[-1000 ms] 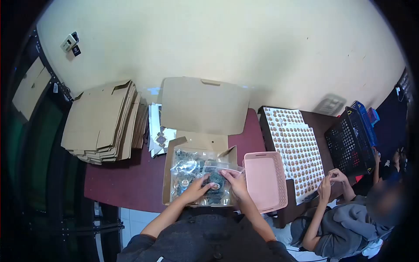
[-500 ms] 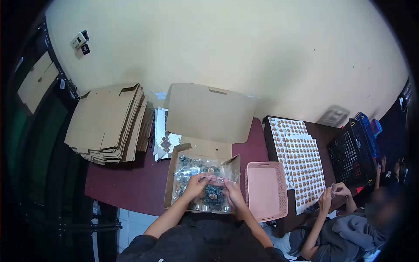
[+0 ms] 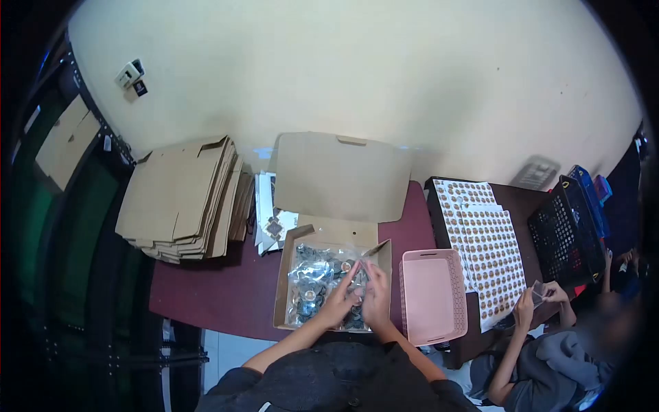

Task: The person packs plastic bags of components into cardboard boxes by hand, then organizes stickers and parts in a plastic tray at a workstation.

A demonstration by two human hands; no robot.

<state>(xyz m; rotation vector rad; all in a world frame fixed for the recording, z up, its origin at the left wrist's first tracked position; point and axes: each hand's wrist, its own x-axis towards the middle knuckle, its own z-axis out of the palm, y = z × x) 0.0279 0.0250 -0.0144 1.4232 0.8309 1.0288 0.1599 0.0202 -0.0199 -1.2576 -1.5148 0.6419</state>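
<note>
My left hand (image 3: 339, 305) and my right hand (image 3: 375, 299) are close together over the right half of an open cardboard box (image 3: 281, 296). Their palms face each other, fingers pointing away from me. Between them is a clear plastic packet, mostly covered by my fingers. Below, the box holds several clear plastic packets (image 3: 310, 275) with dark, coiled contents; round labels show on some. The box's large lid (image 3: 343, 175) stands raised at the back.
A pink basket (image 3: 432, 299) stands right of the box. Beyond it lie sheets of round brown stickers (image 3: 495, 257) and a black crate (image 3: 564, 233). Folded cardboard boxes (image 3: 175, 199) are stacked at left. At far right, another person's hands (image 3: 539, 299) hold a small clear piece.
My hands have come together from holding the packet's edges apart, and now point upward around it. The view has shifted slightly left. The other person's hands have moved a little.
</note>
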